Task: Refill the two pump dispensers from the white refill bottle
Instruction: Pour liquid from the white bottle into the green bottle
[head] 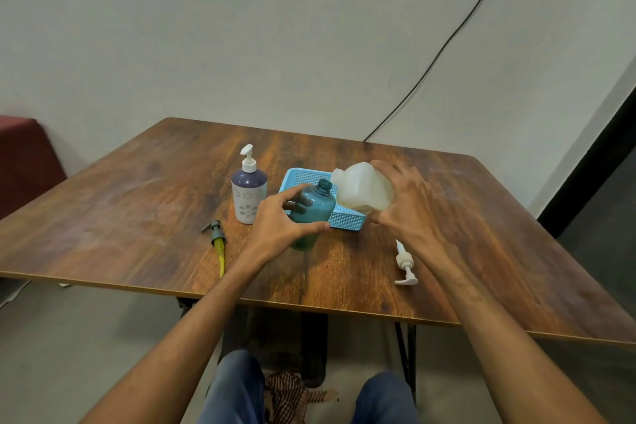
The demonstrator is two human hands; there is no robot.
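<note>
The left hand (pixel 275 224) clasps the open teal bottle (pixel 315 210) mid-table (pixel 137 189); the right hand (pixel 407 203) grips the white refill bottle (pixel 363 189), tilted toward its mouth.

Teal bottle (pixel 315 208), blue basket (pixel 346 220)

Both forearms bare to the bottom edge of view, no sleeves, watch or rings visible. Left hand (pixel 275 220) & right hand (pixel 409 203) bare, no gloves. Legs in blue denim jeans: left knee (pixel 234 385), right knee (pixel 385 396) at bottom of view. Fabric plain, slightly faded at the knees.
</note>
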